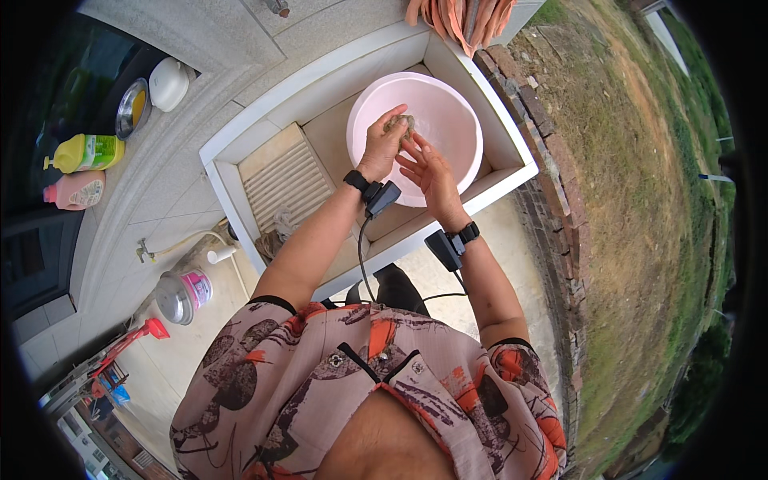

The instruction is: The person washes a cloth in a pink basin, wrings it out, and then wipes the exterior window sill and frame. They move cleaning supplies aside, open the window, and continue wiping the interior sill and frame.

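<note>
Over a pale pink plastic basin point(459, 141), my left hand point(383, 144) grips a small grey-green wad point(407, 125); its material is hard to make out. My right hand point(433, 177) is just below and to the right, palm turned up and fingers spread. Its fingertips come close to the wad, and whether they touch it cannot be told. The basin stands inside a tiled wash sink point(367, 35) and shows no clear contents beyond a wet-looking pale bottom.
Left in the sink is a ribbed washboard point(291, 180), with a crumpled translucent bag point(283, 221) by it. Orange cloth strips point(471, 21) hang over the back corner. Bottles, a yellow one point(90, 153) and a pink one point(78, 191), stand on the ledge. A lidded bucket point(180, 297) sits on the floor.
</note>
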### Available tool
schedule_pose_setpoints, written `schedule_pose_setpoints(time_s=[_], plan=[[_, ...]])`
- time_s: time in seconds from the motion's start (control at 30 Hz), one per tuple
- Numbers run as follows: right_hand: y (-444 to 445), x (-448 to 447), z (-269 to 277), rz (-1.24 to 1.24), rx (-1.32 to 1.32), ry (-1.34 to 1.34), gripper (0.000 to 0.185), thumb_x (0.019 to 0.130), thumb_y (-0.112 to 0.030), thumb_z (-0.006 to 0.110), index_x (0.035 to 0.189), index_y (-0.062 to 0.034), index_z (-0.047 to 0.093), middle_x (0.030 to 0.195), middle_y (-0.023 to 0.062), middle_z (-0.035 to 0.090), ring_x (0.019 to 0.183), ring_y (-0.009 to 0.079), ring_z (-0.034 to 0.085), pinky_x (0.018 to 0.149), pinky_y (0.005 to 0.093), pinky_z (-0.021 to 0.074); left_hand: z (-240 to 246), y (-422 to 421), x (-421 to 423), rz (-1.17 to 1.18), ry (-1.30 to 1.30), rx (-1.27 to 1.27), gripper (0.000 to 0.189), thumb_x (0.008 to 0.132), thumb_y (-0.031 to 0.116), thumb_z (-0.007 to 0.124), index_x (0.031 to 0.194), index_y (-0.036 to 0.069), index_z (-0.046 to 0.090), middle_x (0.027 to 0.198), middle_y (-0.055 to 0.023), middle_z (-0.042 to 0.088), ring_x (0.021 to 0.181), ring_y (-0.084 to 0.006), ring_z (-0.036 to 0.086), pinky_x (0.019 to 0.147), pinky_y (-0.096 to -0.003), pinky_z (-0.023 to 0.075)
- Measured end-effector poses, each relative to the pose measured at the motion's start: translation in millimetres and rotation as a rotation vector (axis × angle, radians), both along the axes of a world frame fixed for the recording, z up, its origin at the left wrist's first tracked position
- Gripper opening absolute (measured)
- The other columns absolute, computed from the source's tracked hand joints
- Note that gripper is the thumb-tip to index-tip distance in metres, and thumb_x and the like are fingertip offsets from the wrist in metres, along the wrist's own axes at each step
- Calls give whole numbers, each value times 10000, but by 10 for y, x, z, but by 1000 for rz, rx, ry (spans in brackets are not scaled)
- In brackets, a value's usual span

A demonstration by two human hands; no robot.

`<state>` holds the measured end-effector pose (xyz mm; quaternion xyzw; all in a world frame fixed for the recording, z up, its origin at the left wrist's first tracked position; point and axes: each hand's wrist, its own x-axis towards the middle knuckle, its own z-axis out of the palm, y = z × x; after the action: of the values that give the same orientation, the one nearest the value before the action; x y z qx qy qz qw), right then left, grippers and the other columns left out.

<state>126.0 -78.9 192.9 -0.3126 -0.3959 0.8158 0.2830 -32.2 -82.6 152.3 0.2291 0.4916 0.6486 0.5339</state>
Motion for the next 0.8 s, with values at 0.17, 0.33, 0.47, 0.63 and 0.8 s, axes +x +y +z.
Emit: schedule_pose_setpoints(time_s=[0.17,0.33,0.47,0.63,0.8], plan=[[-2,5,-144,-123,303,-311,451,1034,-102,600,1476,-53,527,1049,60,686,851,138,694,727,256,572,21,-57,-57,0,-537,-162,261,1029,155,631,1287,121,607,914,9,620,728,-88,573,635,-258,498],[-40,-121,-298,-149,517,-429,392,1019,-82,626,1408,-48,605,976,34,635,774,100,623,707,248,560,92,-106,23,-61,-450,-172,257,996,147,685,1241,117,613,929,10,645,704,-72,563,614,-224,471],[-22,-96,-295,-342,532,-486,378,976,-64,657,1354,-50,649,987,78,630,797,138,649,703,284,568,175,-135,-23,-98,-438,-183,249,1008,183,680,1237,100,629,892,7,634,646,-33,533,505,-186,407],[91,-102,-142,-244,366,-327,388,938,-80,710,1320,-26,668,1074,112,649,860,173,668,758,303,596,281,-142,-24,-221,-528,-142,289,1027,425,622,1017,137,601,740,54,539,535,-2,421,425,-160,296],[82,-79,64,-84,668,-469,433,870,-83,795,1287,-23,696,1152,124,616,899,187,686,790,304,621,360,-113,25,-187,-439,-226,528,968,645,592,774,176,443,650,64,426,488,-25,372,419,-168,265]])
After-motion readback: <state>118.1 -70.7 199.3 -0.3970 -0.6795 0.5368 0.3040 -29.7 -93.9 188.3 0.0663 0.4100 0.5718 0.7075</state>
